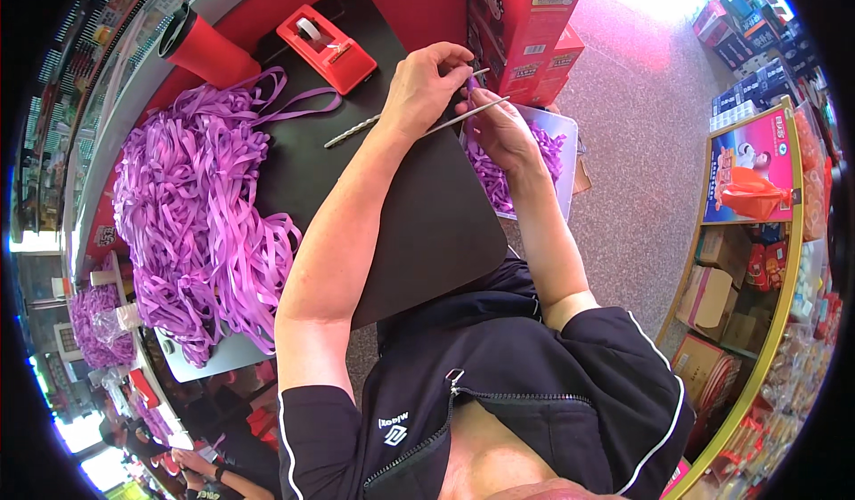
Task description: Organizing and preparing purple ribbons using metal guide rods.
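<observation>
Over the far right edge of the black table point(427, 242), my two hands meet at a small piece of purple ribbon point(471, 83). My left hand point(424, 86) is closed, thumb and fingers pinching at the ribbon. My right hand point(504, 133) is just beside it, fingers bent and closed around the ribbon's lower part. Two thin metal rods lie by the hands: a twisted one point(353, 132) passes under my left hand, and a second rod point(459, 119) slants across to my right fingers. Which hand bears each rod is partly hidden.
A big heap of purple ribbon loops point(191, 206) covers the table's left side. Behind it stand a red tumbler point(209, 53) and a red tape dispenser point(331, 53). A pale bin point(568, 175) with purple pieces sits below my right hand, beside stacked red boxes point(525, 19). Another person point(223, 469) works lower left.
</observation>
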